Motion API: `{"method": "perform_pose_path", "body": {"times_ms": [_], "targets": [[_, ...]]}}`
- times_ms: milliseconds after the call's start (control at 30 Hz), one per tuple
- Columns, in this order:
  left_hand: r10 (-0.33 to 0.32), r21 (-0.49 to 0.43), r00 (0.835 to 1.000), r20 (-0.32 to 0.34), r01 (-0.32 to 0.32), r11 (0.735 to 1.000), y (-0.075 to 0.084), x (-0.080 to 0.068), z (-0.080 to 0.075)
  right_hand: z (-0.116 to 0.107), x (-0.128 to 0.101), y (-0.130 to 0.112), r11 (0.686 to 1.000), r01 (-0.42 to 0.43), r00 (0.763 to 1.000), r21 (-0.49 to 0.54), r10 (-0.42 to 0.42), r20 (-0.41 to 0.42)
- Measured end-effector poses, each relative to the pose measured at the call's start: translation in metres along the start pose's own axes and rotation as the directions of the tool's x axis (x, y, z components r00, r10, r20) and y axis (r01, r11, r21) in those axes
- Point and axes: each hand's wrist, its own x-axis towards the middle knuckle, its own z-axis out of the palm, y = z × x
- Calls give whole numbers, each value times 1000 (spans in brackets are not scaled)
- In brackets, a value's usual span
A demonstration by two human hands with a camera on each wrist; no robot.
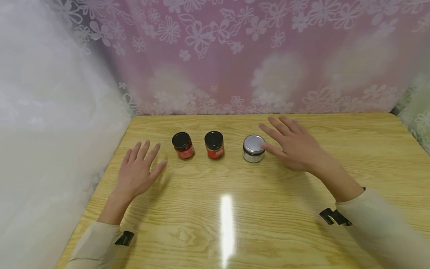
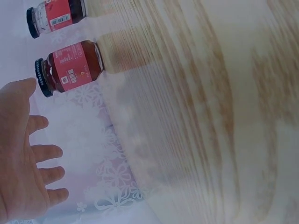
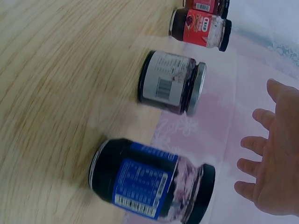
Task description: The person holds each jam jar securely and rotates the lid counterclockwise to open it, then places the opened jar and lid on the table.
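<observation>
From the head view I see three small jars standing upright in a row on the wooden table (image 1: 235, 209). Two are red-labelled jars with black lids, the left one (image 1: 183, 145) and the middle one (image 1: 214, 144), both holding a reddish filling. The third is the silver-lidded jar (image 1: 253, 148), whose contents look dark.

My left hand (image 1: 137, 172) lies flat over the table just left of the row, fingers (image 1: 144, 149) straight and spread, holding nothing. My right hand (image 1: 292, 144) hovers just right of the silver-lidded jar, fingers (image 1: 280, 127) straight and apart; the thumb is at the jar's side, though I cannot tell whether it touches.

The right wrist view adds a blue-labelled jar (image 3: 149, 179) with a black lid and dark filling, hidden under the right hand in the head view. The left wrist view shows the red jars' printed labels.
</observation>
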Motion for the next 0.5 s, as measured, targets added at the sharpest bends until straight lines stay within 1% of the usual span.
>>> {"method": "perform_pose_path", "body": {"times_ms": [233,500], "targets": [[0,-12,1000,-5,0,1000,-1,1,3,8,17,-16,1000,23,1000,11,-24,18],[-8,-1,1000,9,8,1000,-1,2,3,18,37,-37,998,56,997,12,-56,47]]}}
